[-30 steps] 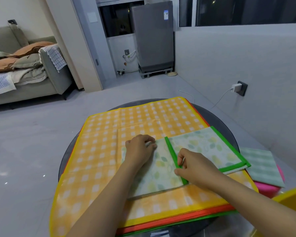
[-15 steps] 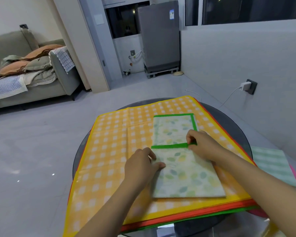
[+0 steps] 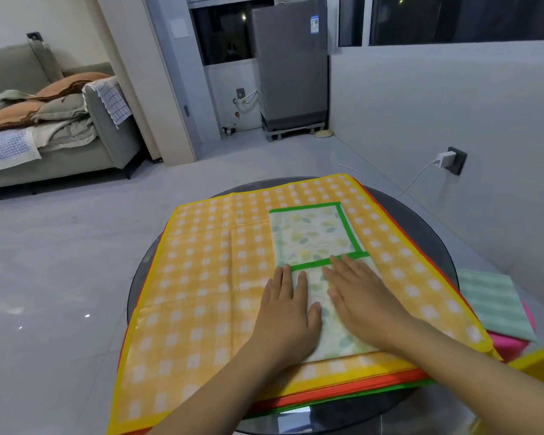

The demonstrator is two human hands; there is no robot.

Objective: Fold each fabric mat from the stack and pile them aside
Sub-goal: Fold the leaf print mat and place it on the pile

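Head view: left hand (image 3: 288,312) and right hand (image 3: 363,301), each grip flat w/ fingers spread, press the leaf-print mat (image 3: 314,237) atop the stack (image 3: 201,277) (creasing step). Next: fold again, move to side pile (image 3: 496,301).

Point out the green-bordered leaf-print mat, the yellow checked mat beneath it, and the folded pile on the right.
leaf-print mat (image 3: 311,235): head view, upper folded panel.
yellow checked mat (image 3: 208,277): head view, bare left half.
folded pile (image 3: 493,302): head view, top green checked mat.
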